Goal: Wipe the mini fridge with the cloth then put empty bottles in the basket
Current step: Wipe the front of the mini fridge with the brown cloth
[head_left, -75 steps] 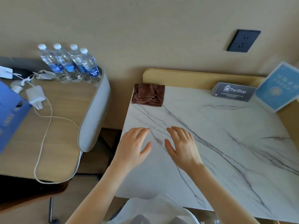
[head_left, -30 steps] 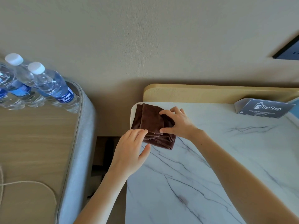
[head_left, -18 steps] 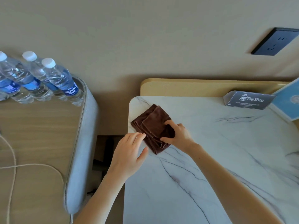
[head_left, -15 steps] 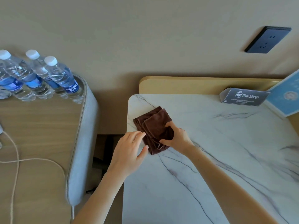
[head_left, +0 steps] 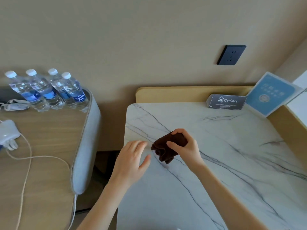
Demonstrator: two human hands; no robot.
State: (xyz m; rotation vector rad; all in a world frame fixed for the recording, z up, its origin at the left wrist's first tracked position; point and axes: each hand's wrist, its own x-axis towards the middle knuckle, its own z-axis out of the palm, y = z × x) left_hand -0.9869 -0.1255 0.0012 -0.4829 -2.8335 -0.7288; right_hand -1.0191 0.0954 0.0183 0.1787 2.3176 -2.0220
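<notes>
A folded brown cloth (head_left: 164, 149) is gripped in my right hand (head_left: 186, 148), held just over the white marble top (head_left: 216, 155) near its left edge. My left hand (head_left: 131, 160) rests flat and open on the marble beside the cloth, fingers spread, not touching it. Several clear water bottles (head_left: 49, 90) with white caps and blue labels stand at the far end of the wooden desk (head_left: 43, 146) on the left. No basket or fridge door is in view.
A dark "The Shop" card (head_left: 226, 102) and a blue sign (head_left: 270, 94) lean at the back of the marble top. A white charger (head_left: 7, 133) and its cable (head_left: 28, 156) lie on the desk. A gap separates desk and marble top.
My right hand has pulled the cloth from the back left corner toward me and bunched it in its grip. The left hand has stayed beside it.
</notes>
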